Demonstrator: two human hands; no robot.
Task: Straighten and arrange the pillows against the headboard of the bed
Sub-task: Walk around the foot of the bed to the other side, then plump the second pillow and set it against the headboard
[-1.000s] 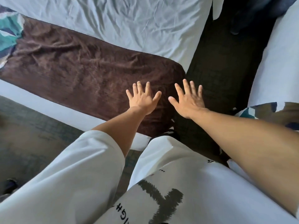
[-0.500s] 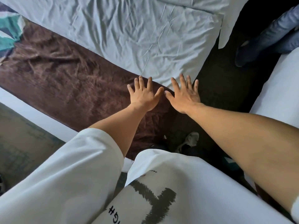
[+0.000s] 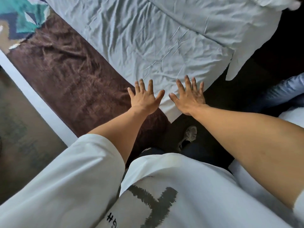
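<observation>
At the bed's far left edge lies a patterned cushion in teal, navy and tan, resting on the brown fuzzy runner that crosses the foot of the bed. Next to the runner stretches the wrinkled white duvet, its near corner pointing toward the person. The left hand is held flat with fingers spread wide, gripping nothing, over the line where runner meets duvet near that corner. Just beside it, the right hand is also splayed and empty, over the duvet's corner edge. Whether either palm touches the fabric I cannot tell. Toward the bed's top right corner, a white pillow lies flat, one end hanging over the right side edge above the dark floor.
</observation>
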